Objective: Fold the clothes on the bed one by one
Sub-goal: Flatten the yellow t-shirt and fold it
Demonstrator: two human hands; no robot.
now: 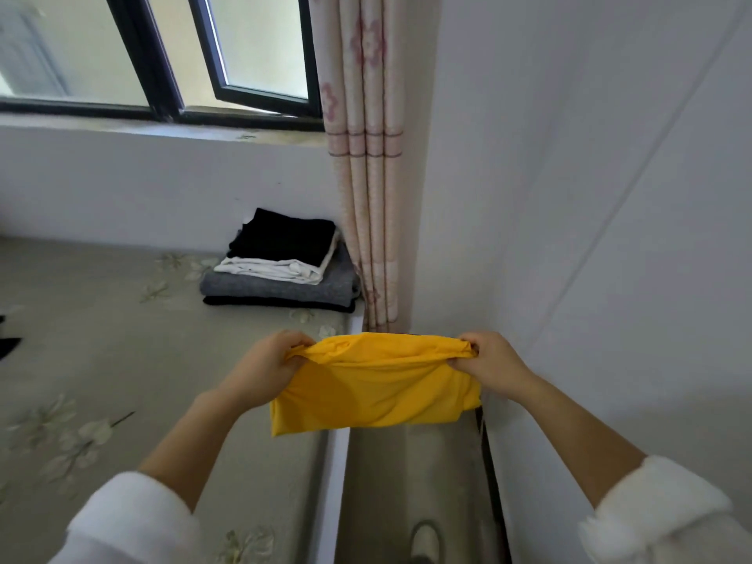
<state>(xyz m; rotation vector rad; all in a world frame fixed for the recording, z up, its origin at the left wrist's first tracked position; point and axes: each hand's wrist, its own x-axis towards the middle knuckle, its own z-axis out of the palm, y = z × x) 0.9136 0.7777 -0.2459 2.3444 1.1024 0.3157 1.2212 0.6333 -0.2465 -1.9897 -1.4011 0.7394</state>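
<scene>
A folded yellow garment (378, 386) hangs in the air over the bed's right edge. My left hand (266, 368) grips its upper left corner and my right hand (488, 362) grips its upper right corner, stretching the top edge between them. At the bed's far right corner lies a stack of folded clothes (280, 266): black on top, white under it, then grey and black. The bed (101, 339) has a grey-green sheet with pale flowers.
A pink-patterned curtain (368, 156) hangs beside the stack, with a window (162, 54) above the bed. A white wall (590, 197) runs along the right. A narrow floor gap (407, 482) lies between bed and wall. A dark cloth piece (8, 346) shows at the left edge.
</scene>
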